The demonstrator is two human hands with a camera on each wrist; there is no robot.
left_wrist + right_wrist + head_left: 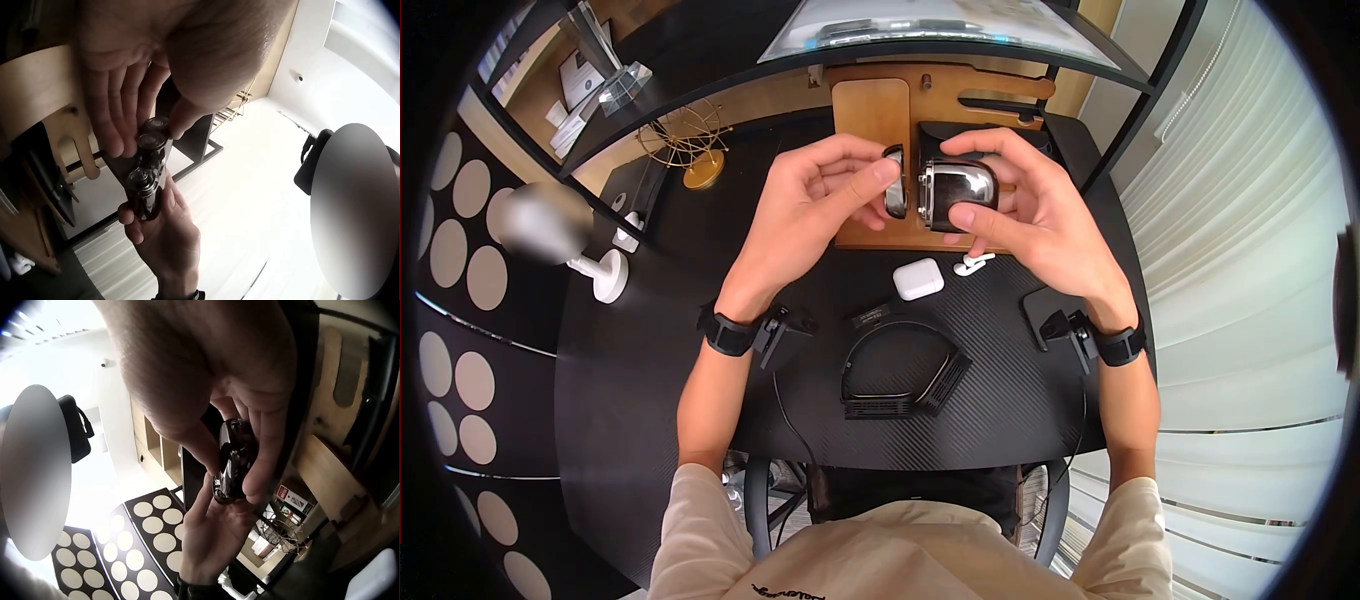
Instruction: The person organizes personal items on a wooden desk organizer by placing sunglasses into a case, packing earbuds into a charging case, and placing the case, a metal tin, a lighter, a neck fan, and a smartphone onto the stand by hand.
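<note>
Over the desk, my left hand (800,210) pinches the dark, glossy head piece of an electric shaver (896,182) between thumb and fingers. Two round shaving discs (152,140) show on that piece in the left wrist view. Just to its right, my right hand (1045,205) grips the rounded, shiny black shaver body (968,188), thumb on the near side and fingers round the back. The body's open end, with metal cutter parts (924,194), faces the head piece. A narrow gap parts the two pieces in the head view. My right palm hides part of the body.
On the black desk (670,340) below lie a white earbud case (918,279), white earbuds (972,265) and a black curved frame (905,407). A flat dark object (1040,318) lies under the right wrist. Behind stands a wooden organizer (870,110), beneath a raised shelf.
</note>
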